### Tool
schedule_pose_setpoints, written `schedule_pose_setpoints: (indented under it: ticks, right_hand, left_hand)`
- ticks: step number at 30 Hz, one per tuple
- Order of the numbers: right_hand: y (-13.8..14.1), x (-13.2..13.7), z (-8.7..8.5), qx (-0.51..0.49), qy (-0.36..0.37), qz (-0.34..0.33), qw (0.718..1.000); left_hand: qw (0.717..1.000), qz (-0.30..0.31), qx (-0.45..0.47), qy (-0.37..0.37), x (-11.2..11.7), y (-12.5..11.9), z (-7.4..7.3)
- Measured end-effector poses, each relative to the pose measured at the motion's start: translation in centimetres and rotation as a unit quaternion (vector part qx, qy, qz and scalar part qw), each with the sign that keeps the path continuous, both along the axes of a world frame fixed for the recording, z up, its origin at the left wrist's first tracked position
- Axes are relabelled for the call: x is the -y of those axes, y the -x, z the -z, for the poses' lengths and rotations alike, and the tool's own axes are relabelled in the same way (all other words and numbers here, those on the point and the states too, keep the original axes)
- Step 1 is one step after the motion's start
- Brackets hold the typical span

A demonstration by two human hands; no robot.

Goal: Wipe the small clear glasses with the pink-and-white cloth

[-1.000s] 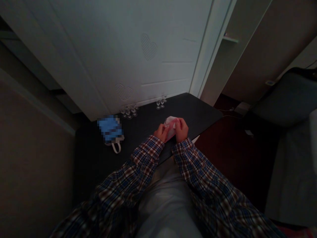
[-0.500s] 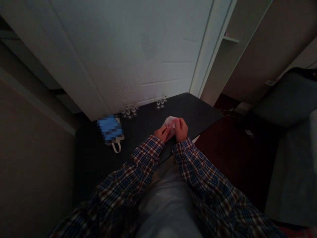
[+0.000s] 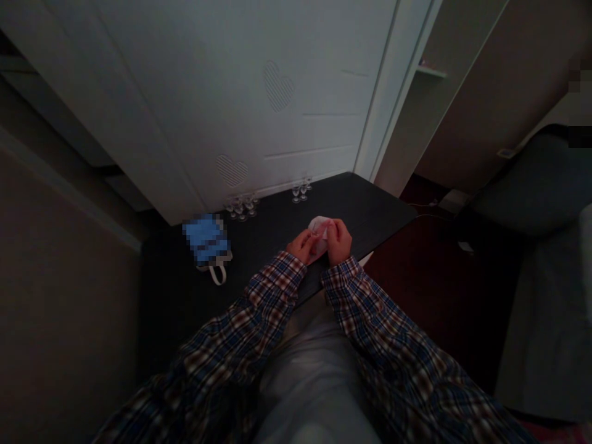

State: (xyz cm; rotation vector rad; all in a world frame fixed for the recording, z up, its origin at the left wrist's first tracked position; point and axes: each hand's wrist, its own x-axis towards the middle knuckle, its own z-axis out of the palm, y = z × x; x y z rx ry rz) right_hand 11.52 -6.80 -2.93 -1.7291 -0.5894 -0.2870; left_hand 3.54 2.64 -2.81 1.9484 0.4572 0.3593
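Observation:
Both my hands meet over the near edge of a dark table (image 3: pixel 370 209). My left hand (image 3: pixel 301 245) and my right hand (image 3: pixel 339 240) are closed on a small pale pink folded paper (image 3: pixel 319 227), pinching it from either side. The paper's top sticks out above my fingers; its lower part is hidden between my hands. My plaid sleeves reach in from below.
Several small clear glasses (image 3: pixel 241 207) stand at the table's far edge by a white door, and two more glasses (image 3: pixel 300 190) stand to their right. A blue blurred item with a white loop (image 3: pixel 206 242) lies at the table's left. A dark chair (image 3: pixel 531 185) stands at right.
My hands have barely shifted; the fingers worked slightly on the pink paper, which now shows a little less above them.

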Motion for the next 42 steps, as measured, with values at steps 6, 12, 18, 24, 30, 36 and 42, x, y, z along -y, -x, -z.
schedule_pose_setpoints:
  ticks: [6, 12, 18, 24, 30, 36, 42]
  right_hand:
    - [-0.2, -0.1, 0.1, -0.015, -0.002, -0.007, 1.000]
    - [-0.1, -0.2, 0.1, -0.003, 0.005, -0.002, 1.000]
    - [-0.2, -0.2, 0.4, -0.004, 0.009, -0.015, 1.000]
    - [-0.4, -0.2, 0.4, -0.029, 0.007, -0.031, 0.999]
    - [-0.4, -0.2, 0.4, -0.015, 0.014, -0.028, 0.999]
    - [-0.4, -0.1, 0.4, -0.013, 0.013, -0.025, 1.000]
    - [-0.3, -0.1, 0.2, -0.010, 0.010, -0.024, 1.000]
  left_hand:
    - [1.000, 0.003, 0.018, -0.016, -0.1, -0.2, 0.6]
    - [0.998, -0.060, 0.008, -0.016, 0.2, -0.3, 0.9]
    - [0.997, -0.056, -0.023, -0.047, -0.4, -0.5, 1.0]
    - [0.997, 0.008, -0.012, -0.082, -0.8, -0.5, 0.8]
    - [0.998, -0.036, -0.015, -0.042, -0.1, -0.4, 0.8]
    - [0.997, -0.056, 0.039, 0.032, 0.4, -0.4, 1.1]
    - [0.999, -0.033, 0.029, 0.029, 0.0, -0.6, 1.0]
